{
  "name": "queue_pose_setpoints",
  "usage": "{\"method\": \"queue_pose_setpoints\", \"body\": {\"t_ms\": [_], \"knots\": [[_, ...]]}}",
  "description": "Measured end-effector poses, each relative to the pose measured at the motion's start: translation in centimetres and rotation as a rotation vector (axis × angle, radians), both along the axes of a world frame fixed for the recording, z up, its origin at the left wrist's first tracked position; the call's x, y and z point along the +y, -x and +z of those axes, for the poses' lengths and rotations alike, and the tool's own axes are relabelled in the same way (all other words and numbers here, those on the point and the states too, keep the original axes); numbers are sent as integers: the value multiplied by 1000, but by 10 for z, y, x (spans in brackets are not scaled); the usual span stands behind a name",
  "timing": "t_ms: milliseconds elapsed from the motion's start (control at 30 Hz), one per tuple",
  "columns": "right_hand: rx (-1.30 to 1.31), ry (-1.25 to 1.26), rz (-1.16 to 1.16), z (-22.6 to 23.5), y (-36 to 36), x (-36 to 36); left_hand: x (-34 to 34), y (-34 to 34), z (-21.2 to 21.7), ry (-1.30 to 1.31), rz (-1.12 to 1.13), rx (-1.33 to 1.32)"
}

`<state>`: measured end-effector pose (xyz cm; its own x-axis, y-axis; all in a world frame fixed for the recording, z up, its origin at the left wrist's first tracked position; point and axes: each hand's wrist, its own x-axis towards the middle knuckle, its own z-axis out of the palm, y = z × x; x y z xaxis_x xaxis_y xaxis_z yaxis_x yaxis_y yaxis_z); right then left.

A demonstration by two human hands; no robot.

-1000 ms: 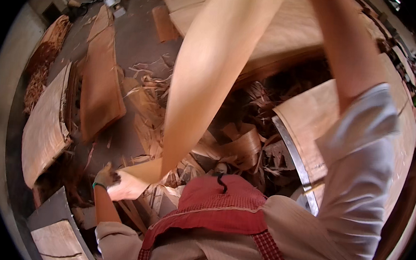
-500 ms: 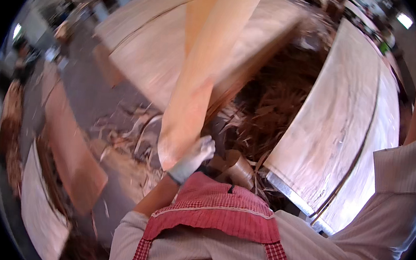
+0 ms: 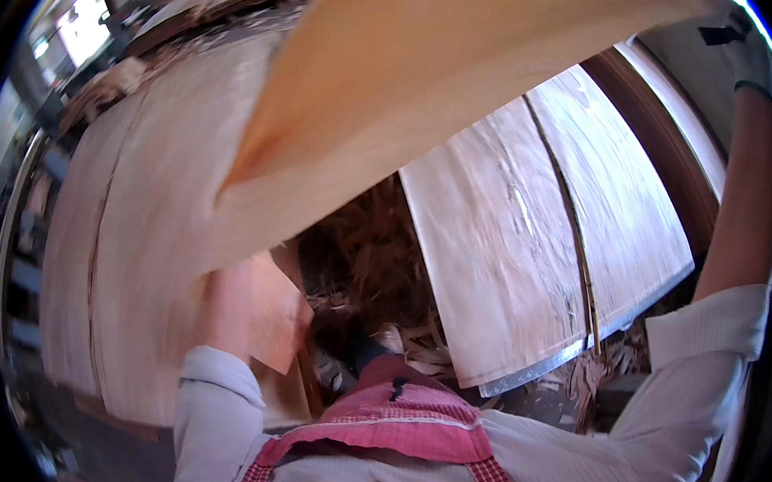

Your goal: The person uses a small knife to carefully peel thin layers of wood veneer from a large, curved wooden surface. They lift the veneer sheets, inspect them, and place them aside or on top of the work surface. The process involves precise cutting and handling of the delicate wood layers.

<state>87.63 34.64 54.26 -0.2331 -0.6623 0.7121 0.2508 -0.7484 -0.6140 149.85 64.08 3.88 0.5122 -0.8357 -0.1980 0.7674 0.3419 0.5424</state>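
Observation:
A large thin orange-tan wood veneer sheet [image 3: 398, 88] slants across the upper middle, its lower left part blurred by motion. My left forearm [image 3: 227, 319] reaches up to its lower left edge, where the sheet and blur hide the fingers. My right hand [image 3: 752, 54], in a pale glove with a dark cuff, is raised at the far upper right. A small dark flat object [image 3: 722, 35] sticks out from its closed fingers. The sheet's right end comes up close to this hand; whether the fingers also grip it I cannot tell.
A broad pile of pale veneer [image 3: 156, 223] with a dark lengthwise gap lies at left. Another pale stack [image 3: 514, 224], also split by a dark gap, lies at right. Torn veneer scraps [image 3: 378, 231] fill the space between them. More sheets [image 3: 214, 1] lie farther back.
The veneer sheet has swung from near upright in the middle to a slant toward the upper right. My left hand has gone left and up behind it. My right hand has come into view.

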Motion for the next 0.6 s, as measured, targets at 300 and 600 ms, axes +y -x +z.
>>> {"method": "queue_pose_setpoints", "body": {"t_ms": [300,600], "knots": [[-322,-402,-157,-176,59,-29,-282,-100,190,101,-177,-455],[-144,-668,-671,-344,118,72,-583,6,295,390,-458,-656]]}}
